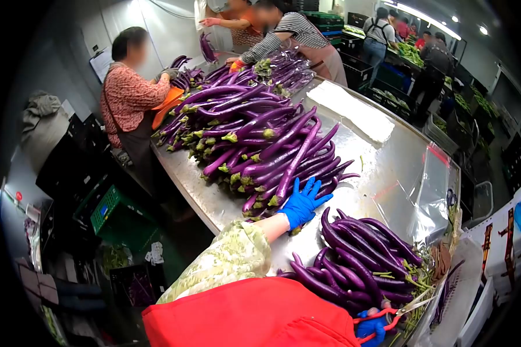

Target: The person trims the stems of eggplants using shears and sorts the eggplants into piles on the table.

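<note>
My left hand (301, 203), in a blue glove, lies with fingers spread on the near edge of a large heap of long purple eggplants (255, 139). Low in the view, my right hand (369, 328), also gloved in blue, is wrapped around red-handled scissors (390, 313). Their blades point right, over cut green stems. Just beyond the right hand is a smaller pile of eggplants (353, 260), its stem ends facing right. The red apron on my body hides part of the right arm.
The metal table (356, 199) carries a white stack of sheets or bags (351, 111) and clear plastic bags (431, 194). Another pair of scissors (451, 198) lies at its right edge. Co-workers stand at the far side and left. A green crate (121, 217) sits on the floor, left.
</note>
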Demonstrator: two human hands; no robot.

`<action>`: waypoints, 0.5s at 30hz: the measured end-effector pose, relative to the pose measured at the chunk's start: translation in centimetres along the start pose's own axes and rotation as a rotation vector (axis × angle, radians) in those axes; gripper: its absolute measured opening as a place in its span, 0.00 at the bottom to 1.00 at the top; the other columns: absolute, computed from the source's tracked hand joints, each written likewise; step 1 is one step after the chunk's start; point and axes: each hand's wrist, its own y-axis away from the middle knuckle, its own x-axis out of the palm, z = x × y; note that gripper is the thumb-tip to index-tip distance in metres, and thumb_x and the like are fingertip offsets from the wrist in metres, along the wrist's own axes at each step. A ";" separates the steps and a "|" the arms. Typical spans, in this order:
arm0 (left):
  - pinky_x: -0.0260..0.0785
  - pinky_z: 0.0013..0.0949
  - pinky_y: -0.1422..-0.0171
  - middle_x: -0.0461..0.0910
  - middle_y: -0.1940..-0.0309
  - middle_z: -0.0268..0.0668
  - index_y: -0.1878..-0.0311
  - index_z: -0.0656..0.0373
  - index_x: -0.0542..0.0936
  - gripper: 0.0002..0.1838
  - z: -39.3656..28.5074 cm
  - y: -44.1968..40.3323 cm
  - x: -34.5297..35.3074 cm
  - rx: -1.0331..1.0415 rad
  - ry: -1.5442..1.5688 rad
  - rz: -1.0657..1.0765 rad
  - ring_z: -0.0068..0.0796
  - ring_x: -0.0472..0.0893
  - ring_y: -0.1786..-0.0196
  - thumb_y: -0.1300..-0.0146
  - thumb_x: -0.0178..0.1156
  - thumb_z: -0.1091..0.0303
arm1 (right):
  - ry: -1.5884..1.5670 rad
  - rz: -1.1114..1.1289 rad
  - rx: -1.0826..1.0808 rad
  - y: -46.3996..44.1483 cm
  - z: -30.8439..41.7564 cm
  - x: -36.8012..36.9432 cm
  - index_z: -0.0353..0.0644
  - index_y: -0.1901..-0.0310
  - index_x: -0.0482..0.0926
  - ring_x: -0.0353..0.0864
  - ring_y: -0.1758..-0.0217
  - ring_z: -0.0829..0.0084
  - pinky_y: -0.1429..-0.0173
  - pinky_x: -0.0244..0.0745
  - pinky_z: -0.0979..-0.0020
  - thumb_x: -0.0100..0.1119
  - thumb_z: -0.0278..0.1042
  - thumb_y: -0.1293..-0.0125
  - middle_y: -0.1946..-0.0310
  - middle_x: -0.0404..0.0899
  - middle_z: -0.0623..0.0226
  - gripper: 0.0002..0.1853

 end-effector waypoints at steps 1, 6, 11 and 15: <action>0.33 0.76 0.33 0.50 0.28 0.50 0.27 0.29 0.53 0.43 0.0 0.0 -0.1 0.006 0.005 0.001 0.55 0.44 0.24 0.47 0.61 0.53 | -0.005 0.018 -0.001 -0.5 0.1 -0.3 0.40 0.45 0.63 0.72 0.65 0.66 0.58 0.72 0.66 0.53 0.34 0.41 0.66 0.71 0.61 0.22; 0.33 0.77 0.34 0.49 0.27 0.50 0.27 0.29 0.53 0.43 -0.2 -0.1 0.0 -0.003 -0.020 0.032 0.56 0.44 0.24 0.48 0.60 0.51 | -0.016 0.062 0.011 -1.6 0.4 -0.9 0.39 0.44 0.63 0.72 0.65 0.66 0.58 0.72 0.66 0.54 0.34 0.41 0.66 0.71 0.61 0.24; 0.34 0.76 0.33 0.50 0.27 0.49 0.27 0.29 0.53 0.42 -0.6 -0.1 -0.9 -0.010 -0.052 0.061 0.56 0.44 0.24 0.46 0.59 0.50 | -0.029 0.098 0.029 -2.2 0.6 -1.6 0.39 0.43 0.62 0.73 0.64 0.66 0.58 0.72 0.66 0.54 0.35 0.41 0.66 0.71 0.61 0.25; 0.34 0.76 0.33 0.50 0.27 0.49 0.27 0.29 0.52 0.42 -0.8 -0.2 -0.5 -0.022 -0.074 0.070 0.56 0.43 0.24 0.45 0.59 0.49 | -0.027 0.106 0.044 -2.8 0.5 -1.5 0.39 0.43 0.61 0.73 0.64 0.66 0.58 0.72 0.66 0.55 0.35 0.42 0.65 0.71 0.61 0.26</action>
